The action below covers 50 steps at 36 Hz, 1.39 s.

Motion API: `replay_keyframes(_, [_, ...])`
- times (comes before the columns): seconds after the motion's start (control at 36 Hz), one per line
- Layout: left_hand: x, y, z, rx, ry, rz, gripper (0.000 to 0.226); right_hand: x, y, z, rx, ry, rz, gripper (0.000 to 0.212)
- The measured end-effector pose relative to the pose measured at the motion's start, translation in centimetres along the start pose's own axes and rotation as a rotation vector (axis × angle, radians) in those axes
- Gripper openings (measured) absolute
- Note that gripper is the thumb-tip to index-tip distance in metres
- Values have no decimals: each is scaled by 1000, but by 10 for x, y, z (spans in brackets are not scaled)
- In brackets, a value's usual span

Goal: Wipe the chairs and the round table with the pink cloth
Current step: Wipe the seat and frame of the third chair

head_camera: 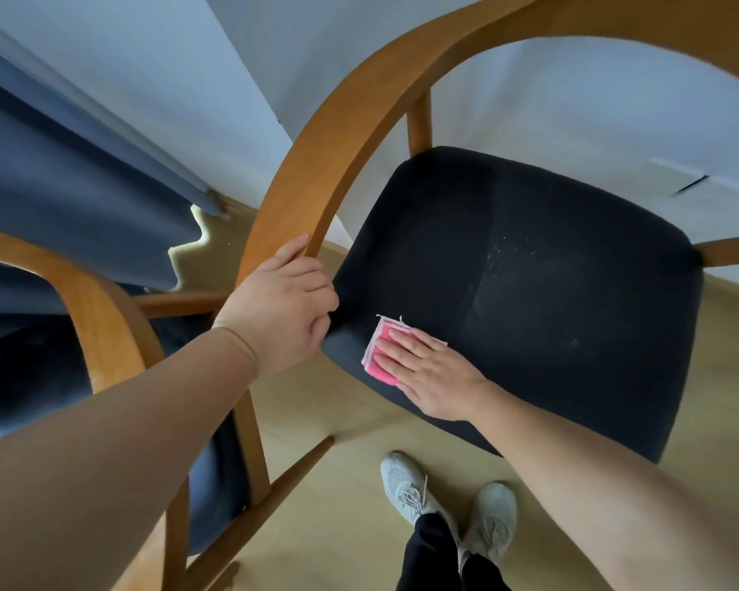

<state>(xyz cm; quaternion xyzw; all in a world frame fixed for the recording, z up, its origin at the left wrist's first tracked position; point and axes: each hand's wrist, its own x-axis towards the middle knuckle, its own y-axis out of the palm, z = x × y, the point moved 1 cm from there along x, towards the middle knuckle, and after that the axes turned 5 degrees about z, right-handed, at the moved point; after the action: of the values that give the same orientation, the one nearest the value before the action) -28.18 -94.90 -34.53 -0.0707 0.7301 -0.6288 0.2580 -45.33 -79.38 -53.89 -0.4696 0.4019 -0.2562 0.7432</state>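
Evidently I'm early on: right hand (pixel 431 377) presses flat, straight fingers on the pink cloth (pixel 381 374) at the black seat's (pixel 551 326) seven-o'clock corner, left hand (pixel 282 317) grips the chair's wooden rail (pixel 316 164), dust specks (pixel 498 253) lie unwiped at one o'clock, and the second chair (pixel 103 326) at nine o'clock and the unseen round table are yet to do.
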Motion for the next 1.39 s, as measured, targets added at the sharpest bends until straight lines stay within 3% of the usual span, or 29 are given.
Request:
replay_keyframes(0.39, [1, 1, 1, 33, -8, 32, 26, -7, -40, -149, 16, 407, 5, 58])
replay_keyframes(0.69, [1, 4, 3, 25, -20, 22, 21, -1, -68, -215, 143, 659, -37, 60])
replay_keyframes(0.92, [1, 6, 2, 33, -32, 22, 25, 4, -74, -242, 244, 850, -116, 60])
replay_keyframes(1.39, [3, 5, 4, 35, -41, 32, 22, -24, -46, -194, 182, 855, -52, 61])
